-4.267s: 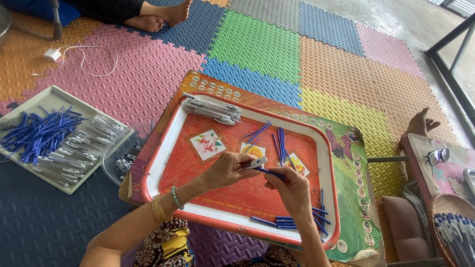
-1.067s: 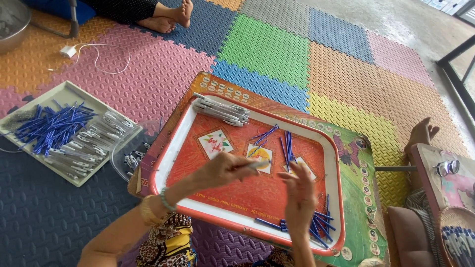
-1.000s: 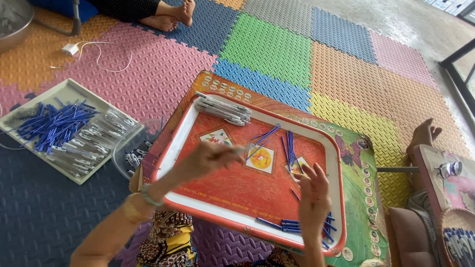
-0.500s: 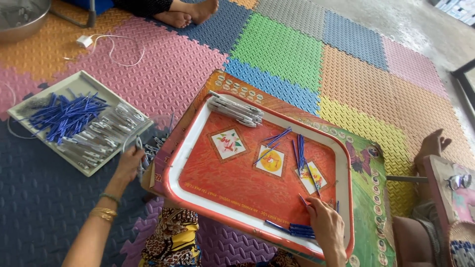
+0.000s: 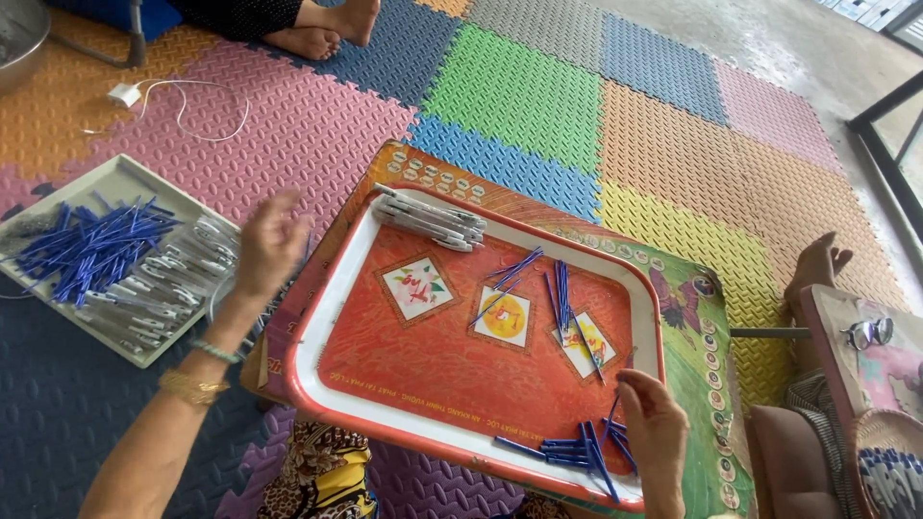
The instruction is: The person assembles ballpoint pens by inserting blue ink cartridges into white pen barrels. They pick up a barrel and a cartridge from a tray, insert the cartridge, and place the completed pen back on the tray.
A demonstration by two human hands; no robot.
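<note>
Meanwhile, left hand (image 5: pixel 269 245) released above grey tray (image 5: pixel 115 183); right hand (image 5: pixel 657 432) grip on blue refills (image 5: pixel 577 450) unclear.

A gold bangle (image 5: pixel 192 387) and a pale green beaded bracelet (image 5: pixel 216 351) are worn on the left wrist; both forearms are left unsleeved.

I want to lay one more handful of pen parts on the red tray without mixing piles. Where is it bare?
The red tray is barest across its lower-left half, below the white pen barrels and left of the right hand. It is crowded at the lower right, where blue refills lie, and mid-right, where more blue sticks lie.
</note>
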